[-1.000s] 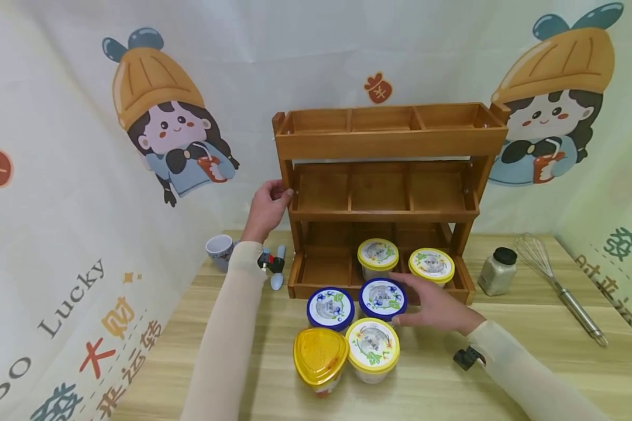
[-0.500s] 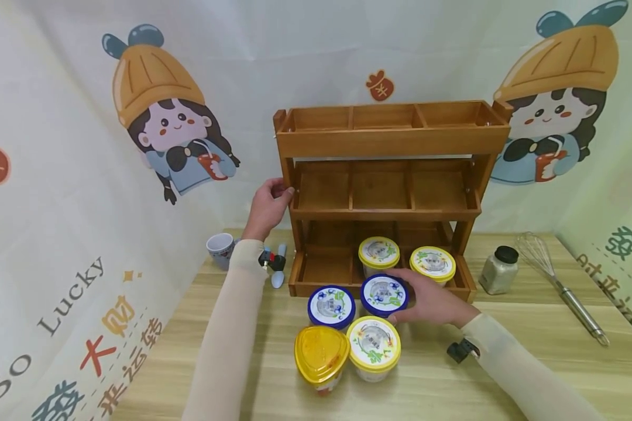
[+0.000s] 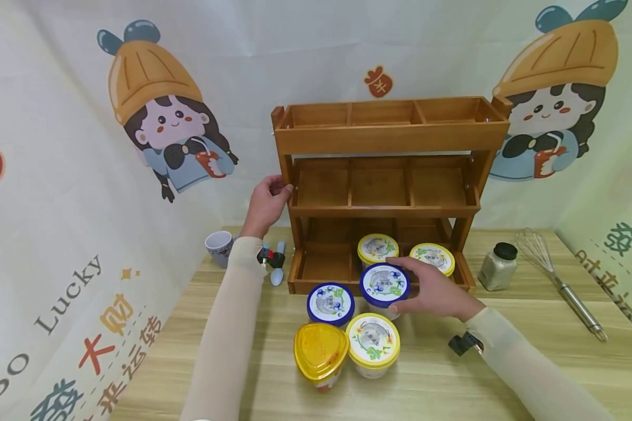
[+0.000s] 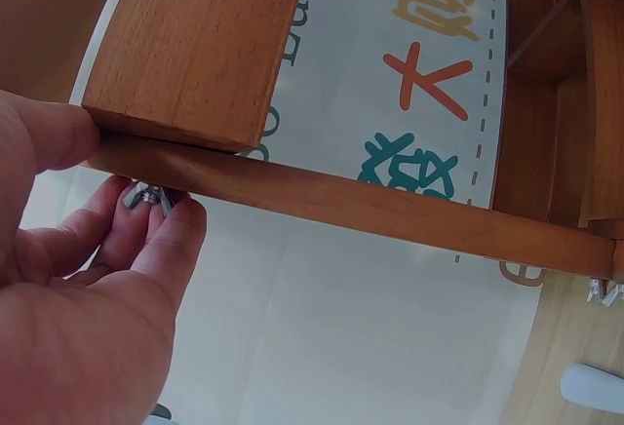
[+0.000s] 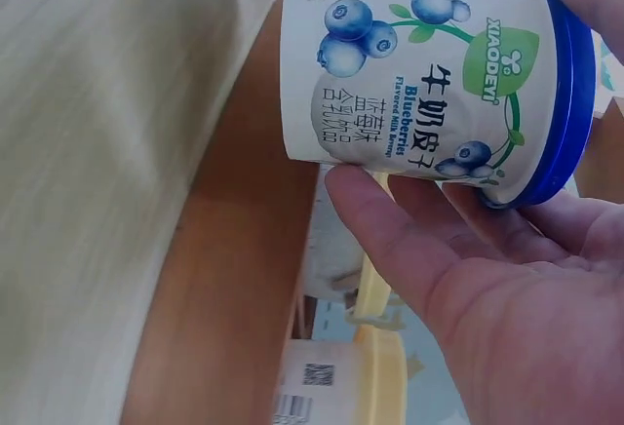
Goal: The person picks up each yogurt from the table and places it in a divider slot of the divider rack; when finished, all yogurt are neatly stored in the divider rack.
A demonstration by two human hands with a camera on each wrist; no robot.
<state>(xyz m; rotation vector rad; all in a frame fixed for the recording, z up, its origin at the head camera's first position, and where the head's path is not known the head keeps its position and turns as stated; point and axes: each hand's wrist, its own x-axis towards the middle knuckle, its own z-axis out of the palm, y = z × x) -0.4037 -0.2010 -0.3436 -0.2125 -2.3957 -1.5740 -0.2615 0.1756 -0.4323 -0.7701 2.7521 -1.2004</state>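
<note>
My right hand (image 3: 437,290) grips a blueberry milk cup (image 3: 383,285) with a blue lid. In the right wrist view the cup (image 5: 419,74) is off the table, in front of the shelf's lower edge, with fingers and thumb around it. My left hand (image 3: 267,204) holds the left post of the wooden shelf (image 3: 390,140). The left wrist view has the thumb on the post (image 4: 341,201) and the fingers around a wing nut (image 4: 151,194) below it. Two yellow-lidded cups, one centre (image 3: 377,249) and one right (image 3: 432,257), sit in the shelf's bottom tier.
On the table stand another blue-lidded cup (image 3: 330,304), a yellow-lidded cup (image 3: 373,342) and a cup with a yellow triangular lid (image 3: 321,354). A mug (image 3: 219,245) and a spoon (image 3: 277,276) lie left. A black-capped jar (image 3: 498,268) and a whisk (image 3: 563,289) are right.
My right hand has taken hold of the blueberry milk cup and lifted it a little, toward the shelf. The left hand stays on the post.
</note>
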